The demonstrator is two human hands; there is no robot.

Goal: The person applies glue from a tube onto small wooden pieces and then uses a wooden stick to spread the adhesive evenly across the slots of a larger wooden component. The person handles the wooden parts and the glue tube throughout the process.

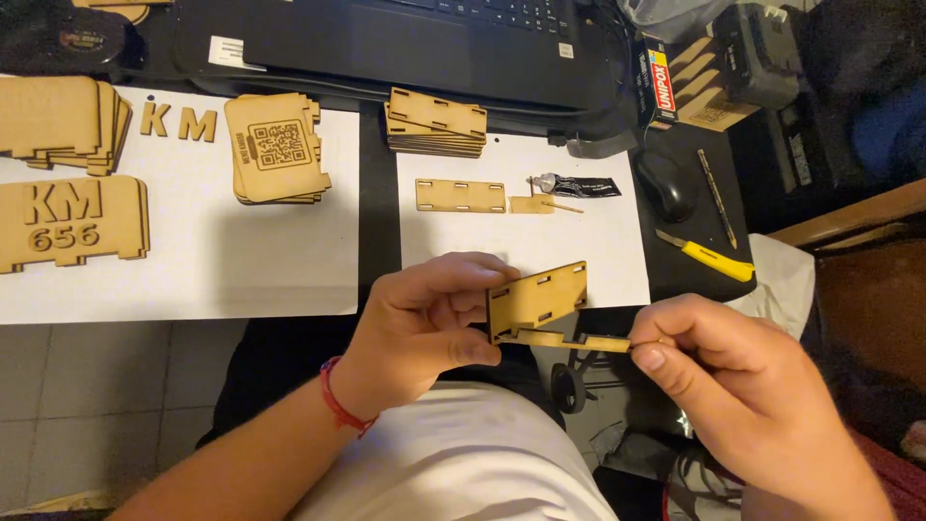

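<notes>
Both hands are up off the desk [386,193], over the person's lap at its near edge. The left hand [424,323] has its fingers [473,349] closed around the end of a slotted wooden panel [537,297], holding it on edge. The right hand [743,386] pinches a narrow wooden strip [574,340] between thumb and forefinger, pressed along the panel's lower edge, the two pieces touching. Behind them, on the white sheet [588,251], lies a flat slotted piece [460,195] with a glue tube [579,185] just beside it. A stack of cut panels [436,123] sits by the laptop [405,43] at the far edge, and a yellow utility knife [706,255] lies toward the right edge.
</notes>
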